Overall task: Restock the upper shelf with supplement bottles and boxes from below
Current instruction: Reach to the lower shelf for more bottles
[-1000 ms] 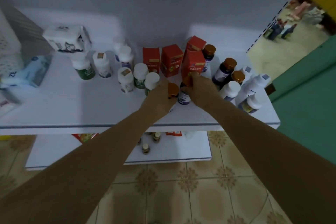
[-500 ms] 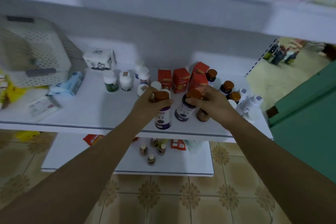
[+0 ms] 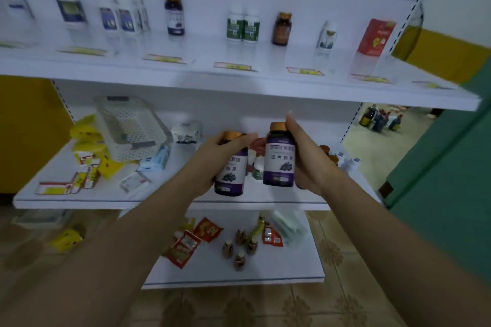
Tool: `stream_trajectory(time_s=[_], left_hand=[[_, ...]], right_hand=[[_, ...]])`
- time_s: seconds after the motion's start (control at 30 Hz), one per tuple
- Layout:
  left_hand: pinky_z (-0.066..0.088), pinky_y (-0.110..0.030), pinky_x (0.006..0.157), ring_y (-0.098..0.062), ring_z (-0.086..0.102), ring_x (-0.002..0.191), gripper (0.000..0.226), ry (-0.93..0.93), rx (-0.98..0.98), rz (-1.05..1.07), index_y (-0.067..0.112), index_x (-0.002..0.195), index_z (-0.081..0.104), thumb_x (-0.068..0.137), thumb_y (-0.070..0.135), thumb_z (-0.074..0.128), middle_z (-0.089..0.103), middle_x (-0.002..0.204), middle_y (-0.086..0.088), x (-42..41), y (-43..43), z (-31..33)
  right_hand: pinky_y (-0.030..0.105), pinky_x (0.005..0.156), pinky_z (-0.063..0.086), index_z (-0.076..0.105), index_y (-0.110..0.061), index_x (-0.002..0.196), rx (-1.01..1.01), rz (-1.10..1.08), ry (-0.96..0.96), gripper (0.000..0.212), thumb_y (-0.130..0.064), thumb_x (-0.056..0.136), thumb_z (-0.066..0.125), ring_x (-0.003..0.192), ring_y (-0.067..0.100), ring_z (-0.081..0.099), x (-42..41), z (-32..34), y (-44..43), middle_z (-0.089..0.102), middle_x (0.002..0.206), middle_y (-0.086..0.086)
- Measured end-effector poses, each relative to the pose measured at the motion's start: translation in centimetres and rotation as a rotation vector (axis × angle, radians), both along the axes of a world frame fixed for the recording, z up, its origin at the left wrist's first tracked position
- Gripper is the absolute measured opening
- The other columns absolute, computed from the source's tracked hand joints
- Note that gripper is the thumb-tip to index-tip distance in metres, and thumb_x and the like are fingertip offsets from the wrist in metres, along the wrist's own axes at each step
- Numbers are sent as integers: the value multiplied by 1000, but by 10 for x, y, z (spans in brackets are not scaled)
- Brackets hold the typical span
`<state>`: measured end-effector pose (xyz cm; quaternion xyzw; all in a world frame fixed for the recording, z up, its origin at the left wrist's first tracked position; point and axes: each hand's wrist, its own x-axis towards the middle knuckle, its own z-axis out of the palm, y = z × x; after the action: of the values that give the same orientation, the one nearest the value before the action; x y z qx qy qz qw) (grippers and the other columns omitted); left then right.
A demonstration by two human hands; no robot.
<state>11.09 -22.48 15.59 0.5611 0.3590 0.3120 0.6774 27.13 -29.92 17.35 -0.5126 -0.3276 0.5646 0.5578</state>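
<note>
The bottles (image 3: 279,164) look glossy, with smooth purple labels. The shelf (image 3: 186,71) is smooth white; the basket (image 3: 127,127) is perforated plastic.

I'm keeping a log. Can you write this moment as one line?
left hand: holds purple-label bottle | right hand: holds matching bottle | upper shelf: not reached

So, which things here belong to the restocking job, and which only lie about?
Part of the job:
- purple-label bottle in left hand
- purple-label bottle in right hand
- upper shelf

Lying about:
- white basket
- yellow packets
- red sachets on the bottom shelf
</note>
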Motion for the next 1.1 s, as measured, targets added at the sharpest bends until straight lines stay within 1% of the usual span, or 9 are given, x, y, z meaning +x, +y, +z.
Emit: stream_trajectory(time_s=[0.1,0.2,0.3,0.43,0.53,0.63,0.8,0.93,1.1], left_hand=[[54,-36,65,-22,60,56,34,-69,-4,-5,18,82,52,78,48,68,62,69,-7,-23,-15,37],[55,-31,62,-19,59,57,40,-155,-70,-44,16,85,53,80,54,61,61,69,-7,-39,-26,73],[55,-26,56,-17,61,53,40,-192,-25,-60,14,86,53,83,54,58,64,65,-6,-50,-34,99],[54,-23,54,-14,59,49,39,-203,52,-61,14,82,49,85,52,56,61,59,-3,-57,-40,116],[53,-24,56,-14,59,51,43,-194,68,-39,12,91,48,85,54,55,59,64,-4,-60,-39,123],[54,-24,54,-15,60,52,48,-190,66,1,10,101,49,84,54,57,61,66,-5,-62,-37,127],[54,-25,54,-17,59,52,46,-196,123,19,10,98,48,84,53,57,62,67,-7,-68,-28,138],[52,-28,61,-18,58,53,34,-209,185,9,13,84,51,86,46,57,62,64,-6,-80,-16,149],[54,-28,61,-18,59,57,10,-208,224,17,12,84,53,86,18,60,62,68,-7,-99,12,160]], right_hand=[[36,70,59,65,-9,93,42,-29,20,59,-64,86,43,74,23,69,-30,30,-13,71,79,9],[33,64,57,65,-10,80,85,-58,-63,61,-66,86,42,61,21,65,-51,56,-20,68,69,6],[33,63,54,65,-9,75,130,-82,-150,63,-67,86,41,55,20,62,-62,77,-21,66,65,8],[40,72,52,64,-11,79,217,-144,-211,59,-65,86,43,59,25,62,-68,95,-15,68,71,12],[42,75,50,64,-13,78,260,-130,-219,56,-65,86,45,59,26,62,-68,99,-12,69,72,12],[38,69,51,64,-12,77,272,-113,-202,56,-64,86,47,57,24,60,-70,103,-9,67,71,13],[34,62,52,62,-9,88,279,-63,-161,57,-65,81,54,55,24,61,-73,112,5,67,72,13],[30,56,54,62,-6,79,314,15,-86,51,-57,82,55,51,22,60,-78,124,17,64,69,12],[29,57,56,51,-7,100,365,90,-180,22,-23,88,60,56,19,62,-92,139,41,64,74,8]])
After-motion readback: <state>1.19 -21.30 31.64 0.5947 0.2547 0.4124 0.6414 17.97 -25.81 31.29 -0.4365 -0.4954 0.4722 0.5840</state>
